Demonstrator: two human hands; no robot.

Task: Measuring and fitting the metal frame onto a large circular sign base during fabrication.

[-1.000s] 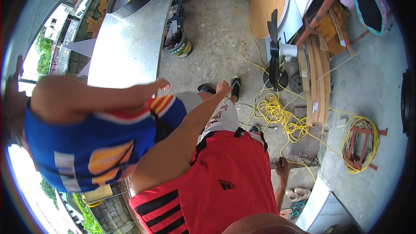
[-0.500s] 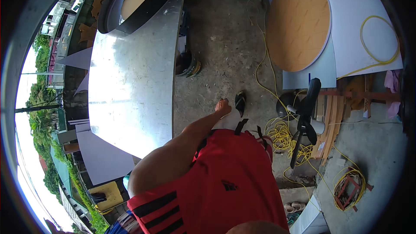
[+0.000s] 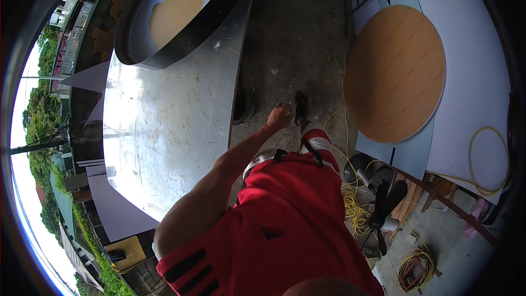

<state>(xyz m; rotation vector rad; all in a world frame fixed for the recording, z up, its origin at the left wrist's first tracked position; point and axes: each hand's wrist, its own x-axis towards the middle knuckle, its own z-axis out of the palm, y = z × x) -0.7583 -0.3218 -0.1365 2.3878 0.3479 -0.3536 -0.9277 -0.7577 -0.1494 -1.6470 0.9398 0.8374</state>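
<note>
Bucket (image 3: 246, 109): dark, standing partly hidden by the metal table (image 3: 175, 131), near my left hand (image 3: 280, 116). I judge it stiff, light unless loaded; grip its rim. Left fingers: pinch or spread, I cannot tell. Only 1 hand shows; right hand unseen.
</note>
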